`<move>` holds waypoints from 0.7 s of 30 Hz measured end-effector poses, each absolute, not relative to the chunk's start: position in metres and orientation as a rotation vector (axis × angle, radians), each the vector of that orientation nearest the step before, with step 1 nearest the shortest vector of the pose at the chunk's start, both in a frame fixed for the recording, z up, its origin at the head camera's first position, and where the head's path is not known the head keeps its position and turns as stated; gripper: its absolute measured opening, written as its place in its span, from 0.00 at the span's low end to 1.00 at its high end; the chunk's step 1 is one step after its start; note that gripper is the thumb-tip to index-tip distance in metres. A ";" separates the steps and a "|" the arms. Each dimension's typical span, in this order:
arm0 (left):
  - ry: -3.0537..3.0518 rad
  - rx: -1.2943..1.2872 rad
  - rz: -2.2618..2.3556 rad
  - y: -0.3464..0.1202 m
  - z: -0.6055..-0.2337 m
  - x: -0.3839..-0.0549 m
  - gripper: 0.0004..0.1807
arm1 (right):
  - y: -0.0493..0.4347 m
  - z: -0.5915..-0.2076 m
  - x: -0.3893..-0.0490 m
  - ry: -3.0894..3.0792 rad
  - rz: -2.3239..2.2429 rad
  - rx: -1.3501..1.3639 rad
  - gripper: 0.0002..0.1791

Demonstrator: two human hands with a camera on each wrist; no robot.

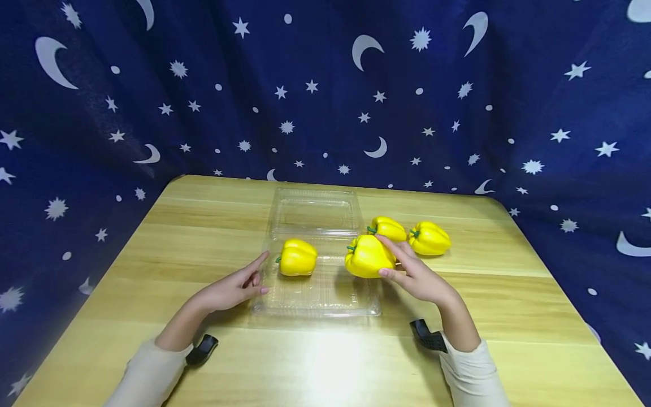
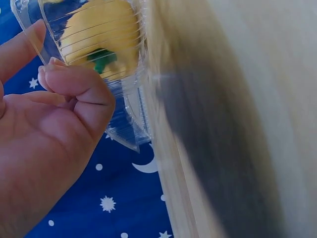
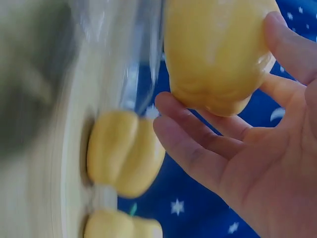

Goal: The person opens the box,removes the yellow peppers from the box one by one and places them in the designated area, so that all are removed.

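My right hand (image 1: 419, 278) holds a yellow bell pepper (image 1: 368, 257) by its sides, above the right part of a clear plastic clamshell container (image 1: 317, 308). In the right wrist view, the fingers and thumb lie around the lower end of this pepper (image 3: 218, 54). Another yellow bell pepper (image 1: 298, 258) lies in the left part of the container, its green stem facing left. My left hand (image 1: 231, 289) is at the container's left edge, index finger extended and thumb near the rim. Through the clear wall, the left wrist view shows the pepper (image 2: 104, 37).
Right of the container, two more yellow bell peppers, one nearer (image 1: 387, 228) and one farther right (image 1: 429, 238), lie on the wooden table (image 1: 508, 316). The container's lid (image 1: 316, 212) is folded back behind it. A dark blue star-patterned curtain (image 1: 325, 73) surrounds the table.
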State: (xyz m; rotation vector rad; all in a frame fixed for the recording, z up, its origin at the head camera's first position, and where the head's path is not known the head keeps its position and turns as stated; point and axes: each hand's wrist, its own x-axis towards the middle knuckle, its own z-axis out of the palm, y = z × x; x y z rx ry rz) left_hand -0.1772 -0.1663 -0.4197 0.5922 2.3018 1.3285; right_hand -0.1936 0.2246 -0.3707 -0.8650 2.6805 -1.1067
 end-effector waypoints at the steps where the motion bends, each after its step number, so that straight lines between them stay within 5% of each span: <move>1: 2.303 0.594 1.327 -0.167 -0.420 -0.177 0.42 | 0.230 -0.371 -0.195 2.681 -1.102 -0.855 0.36; 21: 2.305 0.586 1.312 -0.172 -0.417 -0.178 0.42 | 0.274 -0.390 -0.215 2.683 -0.933 -0.662 0.36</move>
